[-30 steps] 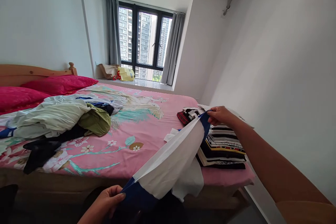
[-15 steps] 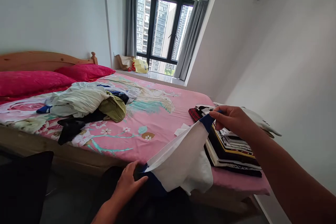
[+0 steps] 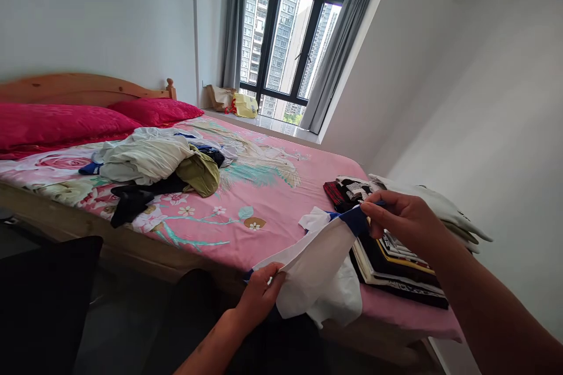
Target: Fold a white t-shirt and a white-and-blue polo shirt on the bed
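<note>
A white garment with blue trim point(image 3: 317, 262) is stretched between my two hands over the near edge of the bed. My left hand point(image 3: 259, 299) pinches its lower end near the bed's wooden side rail. My right hand point(image 3: 402, 220) grips its blue upper end, just above a stack of folded clothes point(image 3: 398, 261) at the bed's right corner. Part of the white cloth hangs loose below the stretched edge.
The bed has a pink flowered sheet point(image 3: 246, 187), red pillows point(image 3: 61, 126) and a pile of loose clothes point(image 3: 153, 170) at the left. A wooden headboard point(image 3: 79, 87) lines the far wall. Bags point(image 3: 233, 101) sit on the window sill. A white wall runs close on the right.
My left hand has risen and moved right, toward my right hand, so the garment spans a shorter length. The view has swung left and tilted.
</note>
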A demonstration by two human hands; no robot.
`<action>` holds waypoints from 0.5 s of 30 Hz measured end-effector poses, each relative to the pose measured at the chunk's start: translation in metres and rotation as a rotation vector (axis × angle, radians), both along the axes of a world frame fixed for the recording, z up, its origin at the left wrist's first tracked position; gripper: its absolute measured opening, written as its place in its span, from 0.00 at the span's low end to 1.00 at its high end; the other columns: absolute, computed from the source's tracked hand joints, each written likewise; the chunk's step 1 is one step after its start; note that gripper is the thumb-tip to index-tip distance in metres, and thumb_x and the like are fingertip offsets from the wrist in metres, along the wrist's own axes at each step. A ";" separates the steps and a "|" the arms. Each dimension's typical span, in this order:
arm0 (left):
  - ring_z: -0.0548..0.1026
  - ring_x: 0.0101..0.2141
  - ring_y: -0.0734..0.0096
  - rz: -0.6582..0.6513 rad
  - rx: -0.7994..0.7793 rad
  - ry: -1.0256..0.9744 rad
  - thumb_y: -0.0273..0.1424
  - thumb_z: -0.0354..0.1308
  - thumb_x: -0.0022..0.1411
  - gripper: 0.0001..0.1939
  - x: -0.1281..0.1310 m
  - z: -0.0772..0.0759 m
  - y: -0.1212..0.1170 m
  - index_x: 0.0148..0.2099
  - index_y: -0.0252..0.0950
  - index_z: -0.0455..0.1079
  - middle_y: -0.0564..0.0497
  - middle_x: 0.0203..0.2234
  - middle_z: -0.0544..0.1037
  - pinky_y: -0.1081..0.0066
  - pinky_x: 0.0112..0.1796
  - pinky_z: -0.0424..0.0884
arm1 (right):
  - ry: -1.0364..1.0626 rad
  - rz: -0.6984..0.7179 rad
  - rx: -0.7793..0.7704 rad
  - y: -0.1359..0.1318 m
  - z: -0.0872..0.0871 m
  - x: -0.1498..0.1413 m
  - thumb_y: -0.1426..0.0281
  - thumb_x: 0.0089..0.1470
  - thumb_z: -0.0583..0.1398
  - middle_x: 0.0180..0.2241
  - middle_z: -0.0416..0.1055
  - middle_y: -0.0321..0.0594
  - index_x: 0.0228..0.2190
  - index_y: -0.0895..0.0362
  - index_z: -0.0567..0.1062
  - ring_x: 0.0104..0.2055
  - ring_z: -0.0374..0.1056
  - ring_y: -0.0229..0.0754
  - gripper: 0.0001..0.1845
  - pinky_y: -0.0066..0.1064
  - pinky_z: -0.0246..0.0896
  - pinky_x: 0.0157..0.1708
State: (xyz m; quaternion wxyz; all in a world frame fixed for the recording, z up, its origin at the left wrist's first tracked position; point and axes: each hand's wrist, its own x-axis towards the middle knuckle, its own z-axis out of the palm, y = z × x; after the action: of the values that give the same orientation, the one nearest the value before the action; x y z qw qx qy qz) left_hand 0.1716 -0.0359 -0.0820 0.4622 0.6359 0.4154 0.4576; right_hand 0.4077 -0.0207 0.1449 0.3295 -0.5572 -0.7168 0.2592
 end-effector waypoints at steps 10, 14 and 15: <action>0.52 0.20 0.80 -0.271 -0.259 -0.127 0.42 0.54 0.58 0.33 -0.002 -0.011 0.002 0.62 0.37 0.53 0.61 0.19 0.54 0.76 0.22 0.48 | -0.078 0.121 0.026 -0.023 -0.007 0.007 0.54 0.51 0.58 0.17 0.68 0.37 0.28 0.54 0.72 0.22 0.63 0.38 0.16 0.29 0.60 0.23; 0.57 0.22 0.81 -0.434 -0.331 -0.132 0.39 0.58 0.55 0.36 -0.005 -0.005 0.002 0.63 0.39 0.51 0.61 0.21 0.61 0.78 0.24 0.52 | -0.147 0.209 0.040 -0.038 -0.002 0.004 0.58 0.53 0.58 0.19 0.69 0.37 0.28 0.55 0.72 0.22 0.64 0.37 0.13 0.27 0.60 0.23; 0.59 0.23 0.81 -0.468 -0.347 -0.157 0.39 0.58 0.55 0.33 -0.005 -0.003 0.001 0.61 0.38 0.56 0.59 0.23 0.64 0.78 0.25 0.54 | -0.152 0.222 0.050 -0.041 -0.001 0.004 0.59 0.54 0.58 0.19 0.70 0.36 0.28 0.55 0.72 0.22 0.64 0.36 0.12 0.26 0.60 0.22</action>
State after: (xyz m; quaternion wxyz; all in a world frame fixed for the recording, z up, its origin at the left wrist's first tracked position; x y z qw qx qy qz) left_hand 0.1670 -0.0347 -0.0851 0.6875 0.5886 0.2927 0.3086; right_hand 0.4116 -0.0612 0.1441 0.2570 -0.4840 -0.8033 0.2333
